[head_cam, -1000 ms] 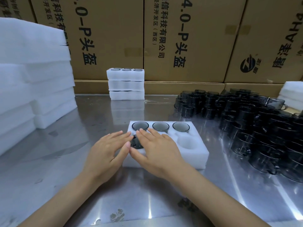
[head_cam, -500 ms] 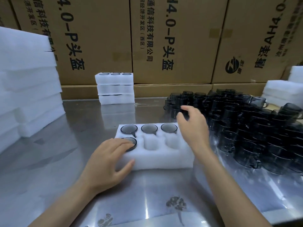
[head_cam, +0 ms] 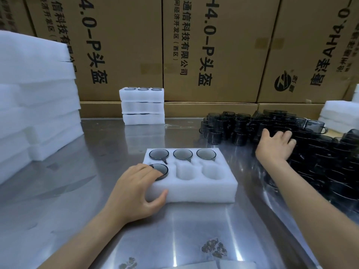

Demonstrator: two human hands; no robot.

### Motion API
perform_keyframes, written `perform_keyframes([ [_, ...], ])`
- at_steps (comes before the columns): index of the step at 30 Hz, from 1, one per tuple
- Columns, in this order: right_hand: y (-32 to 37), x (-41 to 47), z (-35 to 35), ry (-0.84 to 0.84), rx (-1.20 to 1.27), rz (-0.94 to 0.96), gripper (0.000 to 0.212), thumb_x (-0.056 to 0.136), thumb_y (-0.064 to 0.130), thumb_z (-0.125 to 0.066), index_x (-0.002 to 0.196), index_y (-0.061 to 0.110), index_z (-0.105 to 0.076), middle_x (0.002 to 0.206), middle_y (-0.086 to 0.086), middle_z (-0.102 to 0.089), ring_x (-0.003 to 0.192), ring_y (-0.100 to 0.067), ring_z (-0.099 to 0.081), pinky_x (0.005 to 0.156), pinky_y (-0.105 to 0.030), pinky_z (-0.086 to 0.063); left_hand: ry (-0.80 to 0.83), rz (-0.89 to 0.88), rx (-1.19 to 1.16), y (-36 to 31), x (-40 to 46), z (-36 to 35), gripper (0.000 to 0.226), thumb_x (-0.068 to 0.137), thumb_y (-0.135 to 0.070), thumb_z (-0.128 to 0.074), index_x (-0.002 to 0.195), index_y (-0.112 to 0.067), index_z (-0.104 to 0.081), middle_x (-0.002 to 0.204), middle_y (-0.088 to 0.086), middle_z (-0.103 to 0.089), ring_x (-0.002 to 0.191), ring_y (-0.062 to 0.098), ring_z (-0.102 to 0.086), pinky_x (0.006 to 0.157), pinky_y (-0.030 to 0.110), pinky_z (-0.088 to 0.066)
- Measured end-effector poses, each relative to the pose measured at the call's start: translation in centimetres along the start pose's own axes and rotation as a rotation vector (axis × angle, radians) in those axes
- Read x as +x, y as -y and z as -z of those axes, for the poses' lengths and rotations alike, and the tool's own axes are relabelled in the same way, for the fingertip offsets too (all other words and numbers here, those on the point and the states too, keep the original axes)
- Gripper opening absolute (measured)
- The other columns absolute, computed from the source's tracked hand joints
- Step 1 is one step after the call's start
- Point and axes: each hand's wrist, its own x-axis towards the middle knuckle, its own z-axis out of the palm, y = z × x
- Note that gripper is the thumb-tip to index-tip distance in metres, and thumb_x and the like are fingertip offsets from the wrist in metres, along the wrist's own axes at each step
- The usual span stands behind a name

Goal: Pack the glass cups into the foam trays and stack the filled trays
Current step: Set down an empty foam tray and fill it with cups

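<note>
A white foam tray [head_cam: 196, 191] lies on the steel table in front of me. Its far row holds three dark glass cups [head_cam: 183, 154], and a further cup [head_cam: 160, 170] sits in the near left pocket. The two other near pockets hold nothing. My left hand [head_cam: 138, 193] grips the tray's near left corner, fingers lying over that cup and thumb against the front wall. My right hand [head_cam: 274, 145] rests palm down on the heap of loose dark cups [head_cam: 318, 158] at the right; its fingertips are among the cups and any grasp is hidden.
Three filled foam trays [head_cam: 142, 106] stand stacked at the back centre. A tall pile of foam trays [head_cam: 37, 105] fills the left side, and more foam [head_cam: 340, 115] sits at the far right. Cardboard boxes [head_cam: 211, 49] wall off the back.
My right hand left the tray and reached right to the heap of loose cups. My left hand stayed on the tray's near left corner. The view shifted slightly.
</note>
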Motion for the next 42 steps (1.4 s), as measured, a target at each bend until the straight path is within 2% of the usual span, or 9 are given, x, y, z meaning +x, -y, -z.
perform_keyframes([
  [6,-0.3,-0.5,0.2,-0.184,0.119,0.081,0.046,0.087,0.008,-0.058,0.131,0.006,-0.042,0.125,-0.021,-0.051,0.119,-0.037,-0.038,0.102,-0.044,-0.03,0.009,0.008,0.01,-0.1,0.1,-0.1,0.033,0.075,-0.043,-0.058,0.086,-0.013,-0.066,0.076,-0.005,-0.06,0.076,0.021,-0.057,0.069,0.034,-0.045],
  [11,2.4,-6.0,2.7,-0.353,0.539,0.44,0.061,0.089,0.018,-0.062,0.142,0.004,-0.036,0.115,-0.015,-0.059,0.111,-0.034,-0.044,0.092,-0.042,-0.034,0.019,0.012,0.014,-0.1,0.1,-0.1,0.033,0.075,-0.043,-0.058,0.086,-0.013,-0.066,0.076,-0.005,-0.06,0.076,0.021,-0.057,0.069,0.033,-0.042],
  [17,6.4,-13.6,5.8,-0.409,0.648,0.918,0.064,0.072,0.019,-0.08,0.127,-0.001,-0.055,0.078,-0.007,-0.062,0.068,-0.03,-0.058,0.064,-0.036,-0.047,0.038,0.035,-0.013,-0.5,0.0,0.0,0.035,0.077,-0.044,-0.056,0.089,-0.013,-0.066,0.082,-0.005,-0.062,0.082,0.02,-0.056,0.074,0.032,-0.043],
  [22,8.0,-15.2,5.1,-0.188,0.607,0.903,0.065,0.088,0.048,-0.057,0.142,0.017,-0.04,0.1,0.0,-0.059,0.098,-0.022,-0.049,0.079,-0.028,-0.031,0.043,0.031,-0.035,-0.8,0.2,0.3,0.033,0.076,-0.043,-0.055,0.089,-0.014,-0.066,0.082,-0.006,-0.062,0.082,0.016,-0.053,0.074,0.029,-0.042],
  [26,8.4,-14.6,5.5,-0.207,0.701,0.829,0.055,0.076,0.057,-0.065,0.121,0.025,-0.059,0.106,0.0,-0.048,0.109,-0.022,-0.037,0.075,-0.025,-0.036,0.052,0.05,-0.058,-1.1,0.1,0.4,0.036,0.076,-0.043,-0.053,0.092,-0.013,-0.067,0.087,-0.006,-0.065,0.086,0.015,-0.054,0.076,0.029,-0.042],
  [28,8.7,-14.2,5.4,-0.057,0.755,0.807,0.05,0.076,0.06,-0.063,0.114,0.03,-0.053,0.116,0.004,-0.048,0.115,-0.021,-0.038,0.081,-0.029,-0.042,0.063,0.057,-0.061,-1.2,0.2,0.5,0.037,0.076,-0.043,-0.052,0.093,-0.013,-0.067,0.087,-0.005,-0.065,0.086,0.015,-0.054,0.076,0.029,-0.042],
  [31,9.1,-14.0,4.9,0.125,0.856,0.781,0.043,0.08,0.061,-0.058,0.108,0.033,-0.04,0.106,0.008,-0.055,0.1,-0.018,-0.054,0.079,-0.038,-0.048,0.082,0.073,-0.059,-1.3,0.2,0.7,0.038,0.076,-0.043,-0.051,0.092,-0.013,-0.066,0.086,-0.005,-0.065,0.086,0.016,-0.054,0.076,0.028,-0.041],
  [38,7.7,-13.5,4.5,0.257,0.864,0.922,0.054,0.079,0.04,-0.064,0.123,0.042,-0.033,0.113,0.011,-0.046,0.102,-0.005,-0.052,0.085,-0.038,-0.048,0.101,0.098,-0.078,-1.3,0.1,0.8,0.038,0.076,-0.046,-0.049,0.091,-0.015,-0.065,0.088,-0.006,-0.064,0.09,0.014,-0.053,0.078,0.027,-0.041],
  [42,7.1,-13.5,3.9,0.133,0.904,0.81,0.05,0.072,0.054,-0.066,0.116,0.048,-0.042,0.094,0.014,-0.044,0.08,-0.002,-0.051,0.074,-0.03,-0.047,0.105,0.102,-0.091,-1.3,0.1,0.9,0.04,0.077,-0.047,-0.049,0.094,-0.015,-0.065,0.09,-0.006,-0.064,0.092,0.013,-0.052,0.079,0.027,-0.04],
])
